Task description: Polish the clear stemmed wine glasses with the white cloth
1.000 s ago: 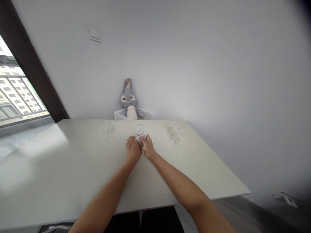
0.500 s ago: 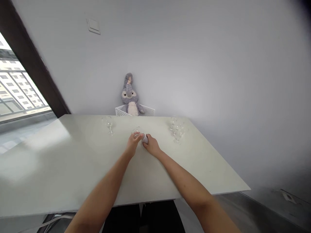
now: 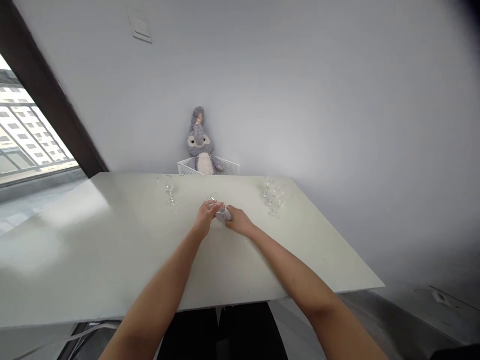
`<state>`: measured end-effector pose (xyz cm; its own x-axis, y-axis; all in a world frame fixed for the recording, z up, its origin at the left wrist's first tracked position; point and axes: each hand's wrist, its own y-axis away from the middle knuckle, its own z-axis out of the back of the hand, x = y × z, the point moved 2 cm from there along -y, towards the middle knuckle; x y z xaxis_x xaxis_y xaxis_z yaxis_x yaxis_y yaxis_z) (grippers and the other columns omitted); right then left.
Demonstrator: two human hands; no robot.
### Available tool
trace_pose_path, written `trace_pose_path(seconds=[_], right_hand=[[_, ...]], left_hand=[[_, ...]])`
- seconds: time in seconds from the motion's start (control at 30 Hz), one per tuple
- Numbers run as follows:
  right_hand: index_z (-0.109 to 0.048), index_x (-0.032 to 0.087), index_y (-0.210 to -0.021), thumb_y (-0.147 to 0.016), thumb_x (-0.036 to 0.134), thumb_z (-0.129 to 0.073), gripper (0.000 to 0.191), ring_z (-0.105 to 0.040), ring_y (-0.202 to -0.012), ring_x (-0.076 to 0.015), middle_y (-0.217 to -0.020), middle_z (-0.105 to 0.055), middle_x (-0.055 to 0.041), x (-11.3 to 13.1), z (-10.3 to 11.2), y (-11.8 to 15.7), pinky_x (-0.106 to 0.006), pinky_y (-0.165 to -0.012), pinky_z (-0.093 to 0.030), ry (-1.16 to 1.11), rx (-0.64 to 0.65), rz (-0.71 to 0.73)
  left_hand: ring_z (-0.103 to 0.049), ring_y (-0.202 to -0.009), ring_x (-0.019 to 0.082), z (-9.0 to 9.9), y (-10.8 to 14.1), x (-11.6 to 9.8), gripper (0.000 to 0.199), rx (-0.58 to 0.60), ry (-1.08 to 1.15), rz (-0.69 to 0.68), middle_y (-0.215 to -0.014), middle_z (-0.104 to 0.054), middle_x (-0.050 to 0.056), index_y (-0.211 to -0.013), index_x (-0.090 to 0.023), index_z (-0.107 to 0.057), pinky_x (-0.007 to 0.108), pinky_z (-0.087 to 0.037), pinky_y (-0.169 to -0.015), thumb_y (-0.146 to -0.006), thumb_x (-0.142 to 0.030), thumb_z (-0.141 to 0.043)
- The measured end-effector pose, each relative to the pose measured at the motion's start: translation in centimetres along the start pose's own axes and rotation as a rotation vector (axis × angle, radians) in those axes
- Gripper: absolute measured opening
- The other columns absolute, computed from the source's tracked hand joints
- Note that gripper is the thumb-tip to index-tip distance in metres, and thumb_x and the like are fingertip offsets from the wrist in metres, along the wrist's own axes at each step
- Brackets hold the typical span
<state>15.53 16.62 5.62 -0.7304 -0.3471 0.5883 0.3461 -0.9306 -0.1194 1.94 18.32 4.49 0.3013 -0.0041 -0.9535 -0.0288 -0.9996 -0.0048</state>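
Near the middle of the white table, my left hand is closed around a clear stemmed glass, its bowl pointing away to the upper left. My right hand pinches a light grey cloth against the foot end of that glass. The two hands are close together, with the cloth and the glass's foot between them. Fingers hide part of the stem.
One clear glass stands at the back left of the table. Several more glasses are grouped at the back right. Behind the far edge, a grey plush toy sits in a white perforated basket.
My right hand has shifted slightly to the right with the cloth, showing more of the cloth between the hands. The camera view has tilted slightly.
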Motion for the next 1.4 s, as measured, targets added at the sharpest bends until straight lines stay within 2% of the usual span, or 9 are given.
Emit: trace_pose_path(seconds=[0.1, 0.2, 0.47, 0.57, 0.7, 0.83, 1.0, 1.2, 1.4], right_hand=[[-0.048, 0.018, -0.098, -0.075, 0.014, -0.045, 0.024, -0.048, -0.097, -0.0226, -0.099, -0.056, -0.0104, 1.1, -0.4, 0.2, -0.038, -0.079, -0.036, 0.494, -0.221, -0.012], [-0.049, 0.017, -0.098, -0.076, 0.018, -0.046, 0.022, -0.045, -0.1, -0.0241, -0.101, -0.055, -0.012, 1.4, -1.4, 0.2, -0.039, -0.079, -0.035, 0.503, -0.306, -0.062], [-0.051, 0.017, -0.084, -0.065, 0.028, -0.054, 0.022, -0.054, -0.065, -0.0144, -0.072, -0.058, -0.0008, -0.9, -3.6, -1.9, -0.026, -0.059, -0.041, -0.809, -0.296, -0.365], [-0.052, 0.016, -0.077, -0.063, 0.031, -0.057, 0.021, -0.052, -0.059, -0.0132, -0.064, -0.055, 0.0012, -0.3, -4.6, -1.3, -0.026, -0.056, -0.041, -0.981, -0.202, -0.348], [-0.057, 0.018, -0.079, -0.06, 0.039, -0.065, 0.03, -0.053, -0.074, -0.0167, -0.077, -0.06, -0.0009, 1.9, -3.1, 0.4, -0.026, -0.062, -0.04, -0.486, 0.034, -0.093], [-0.059, 0.019, -0.092, -0.071, 0.049, -0.057, 0.037, -0.045, -0.1, -0.0253, -0.102, -0.057, -0.0104, 3.6, 0.6, 1.7, -0.032, -0.074, -0.038, 0.122, -0.188, -0.053], [-0.053, 0.021, -0.105, -0.083, 0.04, -0.045, 0.03, -0.052, -0.088, -0.021, -0.094, -0.061, -0.0078, 4.0, 2.0, 1.4, -0.03, -0.07, -0.037, 0.335, -0.318, -0.028], [-0.061, 0.023, -0.086, -0.081, 0.028, -0.044, 0.019, -0.058, -0.072, -0.0185, -0.08, -0.066, -0.0051, -1.2, 2.1, 3.1, -0.027, -0.061, -0.035, 0.325, -0.266, -0.225], [-0.064, 0.019, -0.071, -0.077, 0.027, -0.046, 0.021, -0.057, -0.062, -0.0155, -0.066, -0.065, -0.003, -9.5, 4.7, 8.4, -0.024, -0.06, -0.036, 0.057, -0.397, -0.445]], left_hand=[[-0.061, -0.084, 0.017, 0.0, -0.3, 0.7, 0.047, -0.156, 0.057, -0.022, -0.089, -0.064, 0.006, -0.096, -0.019, -0.048, 0.029, -0.046, -0.072, -0.059, -0.035, -0.07], [-0.06, -0.091, 0.018, 0.0, 0.0, 0.6, 0.049, -0.185, 0.099, -0.109, -0.097, -0.063, 0.008, -0.1, -0.019, -0.045, 0.033, -0.045, -0.081, -0.061, -0.034, -0.07], [-0.054, -0.105, 0.021, -0.1, 0.6, -1.1, 0.051, -0.143, 0.14, -0.359, -0.11, -0.056, 0.011, -0.104, -0.021, -0.039, 0.038, -0.042, -0.088, -0.064, -0.032, -0.069], [-0.053, -0.107, 0.021, 0.3, 0.3, -1.3, 0.052, -0.199, 0.13, -0.42, -0.113, -0.055, 0.011, -0.104, -0.022, -0.037, 0.038, -0.042, -0.089, -0.065, -0.033, -0.068], [-0.054, -0.106, 0.021, 1.1, 0.1, -1.7, 0.05, -0.294, 0.114, -0.477, -0.114, -0.054, 0.012, -0.104, -0.021, -0.035, 0.039, -0.042, -0.089, -0.067, -0.034, -0.066], [-0.055, -0.105, 0.021, 1.1, 0.7, -2.3, 0.048, -0.317, 0.12, -0.577, -0.111, -0.055, 0.011, -0.104, -0.022, -0.035, 0.04, -0.04, -0.092, -0.069, -0.032, -0.065], [-0.054, -0.106, 0.022, -1.2, 2.4, -1.9, 0.047, -0.124, 0.028, -0.583, -0.111, -0.056, 0.011, -0.104, -0.021, -0.038, 0.041, -0.036, -0.096, -0.068, -0.033, -0.066], [-0.042, -0.119, 0.027, -3.2, 2.8, -0.1, 0.078, 0.238, -0.151, -0.42, -0.121, -0.051, 0.013, -0.122, -0.023, -0.037, 0.042, -0.031, -0.099, -0.055, -0.038, -0.074], [-0.051, -0.109, 0.023, -2.2, 1.4, 1.2, 0.06, 0.176, -0.17, -0.326, -0.111, -0.058, 0.012, -0.123, -0.022, -0.038, 0.043, -0.035, -0.095, -0.072, -0.047, -0.057]])
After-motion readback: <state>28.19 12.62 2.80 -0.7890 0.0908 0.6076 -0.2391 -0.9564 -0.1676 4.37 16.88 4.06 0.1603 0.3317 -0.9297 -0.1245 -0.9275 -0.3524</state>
